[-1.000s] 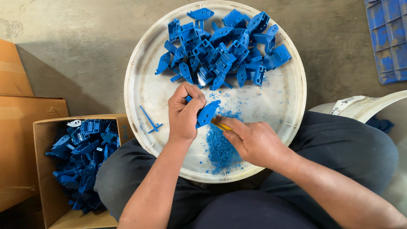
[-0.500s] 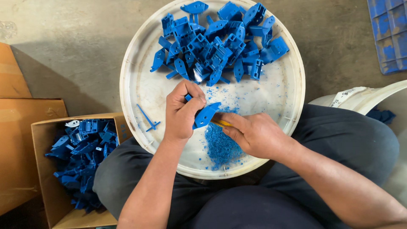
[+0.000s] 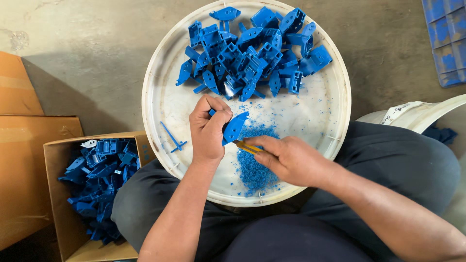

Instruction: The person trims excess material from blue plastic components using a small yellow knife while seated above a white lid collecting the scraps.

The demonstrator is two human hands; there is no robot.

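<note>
Gripping: left hand (image 3: 208, 131), fingers curled shut around a blue plastic part (image 3: 234, 127), flat and fin-shaped with a rounded tip, held at frame centre just above the tray.
Right hand: right hand (image 3: 291, 157) closed on a thin yellow-handled tool (image 3: 245, 147); its tip sits at the lower edge of the held part. Blade too small to make out.
Tray: round white tray (image 3: 160, 104), shallow with a raised rim, scuffed matte surface, resting across the person's lap and filling the upper middle of the frame.
Pile: heap of blue moulded parts (image 3: 252, 53) at the tray's upper half; angular brackets, ribbed and hollow, tumbled together.
Shavings: mound of fine blue shavings (image 3: 255, 170), crumbly and granular, under the hands at the tray's lower centre; loose flecks scattered toward the pile.
Offcut: slim blue sprue stick (image 3: 172, 138), cross-shaped at one end, lying alone left of the left hand.
Box: open brown cardboard box (image 3: 53, 204), lower left, holding more of the same blue parts.
Floor: grey concrete floor (image 3: 87, 58), rough and stained.
</note>
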